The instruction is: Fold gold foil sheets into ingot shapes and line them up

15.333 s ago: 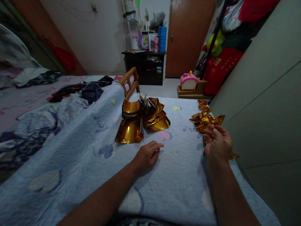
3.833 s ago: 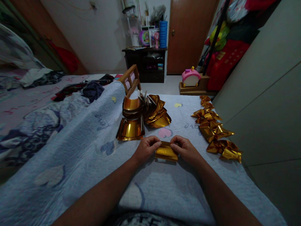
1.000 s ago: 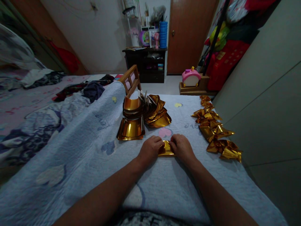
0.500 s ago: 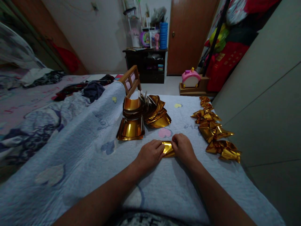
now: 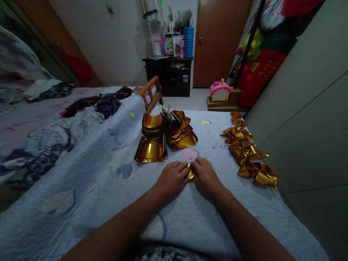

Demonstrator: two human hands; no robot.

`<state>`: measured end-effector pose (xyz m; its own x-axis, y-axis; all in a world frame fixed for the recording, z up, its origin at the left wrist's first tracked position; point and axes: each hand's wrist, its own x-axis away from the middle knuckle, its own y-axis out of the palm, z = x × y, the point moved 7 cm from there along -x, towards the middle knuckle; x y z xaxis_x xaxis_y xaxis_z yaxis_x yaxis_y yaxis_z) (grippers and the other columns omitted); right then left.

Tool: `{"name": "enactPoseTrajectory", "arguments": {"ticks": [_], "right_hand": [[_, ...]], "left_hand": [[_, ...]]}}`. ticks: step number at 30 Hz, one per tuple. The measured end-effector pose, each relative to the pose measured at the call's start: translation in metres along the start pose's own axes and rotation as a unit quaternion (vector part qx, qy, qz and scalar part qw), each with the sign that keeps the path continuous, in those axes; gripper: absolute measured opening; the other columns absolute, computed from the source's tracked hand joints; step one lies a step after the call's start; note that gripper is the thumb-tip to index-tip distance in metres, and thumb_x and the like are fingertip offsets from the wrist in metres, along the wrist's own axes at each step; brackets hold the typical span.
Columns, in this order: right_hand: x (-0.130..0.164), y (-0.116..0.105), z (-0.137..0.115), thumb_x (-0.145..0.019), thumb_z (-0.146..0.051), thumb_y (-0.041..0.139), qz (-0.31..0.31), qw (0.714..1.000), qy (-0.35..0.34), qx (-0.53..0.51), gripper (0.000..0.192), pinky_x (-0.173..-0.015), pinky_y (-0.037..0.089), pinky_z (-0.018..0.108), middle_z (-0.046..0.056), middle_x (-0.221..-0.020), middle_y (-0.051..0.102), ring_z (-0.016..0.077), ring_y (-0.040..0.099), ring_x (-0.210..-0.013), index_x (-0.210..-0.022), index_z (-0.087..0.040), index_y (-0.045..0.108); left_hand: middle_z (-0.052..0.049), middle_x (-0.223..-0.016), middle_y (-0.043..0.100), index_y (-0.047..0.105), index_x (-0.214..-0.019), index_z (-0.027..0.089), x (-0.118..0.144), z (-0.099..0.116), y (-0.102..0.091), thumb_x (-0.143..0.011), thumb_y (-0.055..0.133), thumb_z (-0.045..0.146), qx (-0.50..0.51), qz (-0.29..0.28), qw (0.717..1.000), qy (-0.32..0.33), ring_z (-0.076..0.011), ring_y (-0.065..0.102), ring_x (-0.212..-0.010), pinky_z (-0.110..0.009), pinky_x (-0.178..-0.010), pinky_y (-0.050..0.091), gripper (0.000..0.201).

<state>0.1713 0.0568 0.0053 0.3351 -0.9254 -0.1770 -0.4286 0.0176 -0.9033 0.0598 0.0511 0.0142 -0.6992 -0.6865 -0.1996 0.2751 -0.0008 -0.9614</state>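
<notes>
A small piece of shiny gold foil paper (image 5: pixel 191 175) lies on the bed cover between my two hands, mostly covered by them. My left hand (image 5: pixel 174 176) is closed on its left end, fingers bent over the foil. On the other end, my right hand (image 5: pixel 205 176) presses down with its fingers drawn together, close to the left fingertips. Beyond the hands sits a fanned stack of gold foil sheets (image 5: pixel 151 148). To the right runs a row of folded gold foil pieces (image 5: pixel 246 148) with pointed ends.
A light blue quilted cover (image 5: pixel 108 203) with heart patterns spreads under everything. A wooden rail (image 5: pixel 150 90) rises behind the foil stack. Rumpled clothes (image 5: pixel 108 105) lie at left. A pale cabinet side (image 5: pixel 307 108) stands close along the right edge.
My right hand has moved left along the foil paper, toward my left hand, so less gold shows between them. My left hand has stayed nearly in place.
</notes>
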Motion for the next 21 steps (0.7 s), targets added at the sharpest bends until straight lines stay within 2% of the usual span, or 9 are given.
{"name": "enactPoseTrajectory", "arguments": {"ticks": [6, 10, 15, 21], "right_hand": [[0.002, 0.000, 0.002, -0.097, -0.015, 0.050, -0.024, 0.999, 0.021, 0.036, 0.015, -0.084, 0.036, 0.036, 0.010, -0.105, 0.061, 0.0250, 0.051, -0.095, -0.102, -0.018, 0.063], [0.004, -0.003, -0.005, -0.093, -0.021, 0.058, -0.031, 0.998, 0.029, 0.056, 0.012, -0.087, 0.035, 0.038, 0.009, -0.107, 0.061, 0.0266, 0.050, -0.099, -0.104, -0.019, 0.061], [0.006, -0.006, -0.014, -0.089, -0.038, 0.065, -0.020, 0.996, 0.036, 0.074, 0.025, -0.086, 0.035, 0.040, 0.009, -0.107, 0.060, 0.0282, 0.050, -0.099, -0.105, -0.019, 0.059], [0.006, -0.008, -0.012, -0.087, -0.047, 0.066, -0.031, 0.996, 0.037, 0.081, 0.036, -0.088, 0.038, 0.042, 0.010, -0.111, 0.059, 0.0289, 0.051, -0.102, -0.110, -0.020, 0.060]], "left_hand": [[-0.006, -0.139, 0.061, 0.056, -0.135, 0.023, 0.006, -0.008, 0.000, -0.095, 0.063, 0.032, 0.015, -0.030, 0.999, 0.004, -0.0273, 0.055, -0.119, -0.043, -0.104, 0.045, 0.041], [-0.004, -0.146, 0.057, 0.051, -0.142, 0.025, 0.008, -0.011, 0.001, -0.099, 0.057, 0.033, 0.048, -0.049, 0.998, 0.009, -0.0258, 0.052, -0.124, -0.042, -0.109, 0.041, 0.044], [-0.004, -0.151, 0.052, 0.048, -0.147, 0.024, 0.009, -0.015, 0.004, -0.099, 0.056, 0.031, 0.084, -0.079, 0.993, -0.005, -0.0261, 0.047, -0.130, -0.042, -0.114, 0.037, 0.048], [-0.003, -0.153, 0.050, 0.046, -0.148, 0.026, 0.009, -0.018, 0.006, -0.098, 0.058, 0.032, 0.101, -0.091, 0.991, -0.008, -0.0264, 0.044, -0.133, -0.043, -0.116, 0.035, 0.051]]}}
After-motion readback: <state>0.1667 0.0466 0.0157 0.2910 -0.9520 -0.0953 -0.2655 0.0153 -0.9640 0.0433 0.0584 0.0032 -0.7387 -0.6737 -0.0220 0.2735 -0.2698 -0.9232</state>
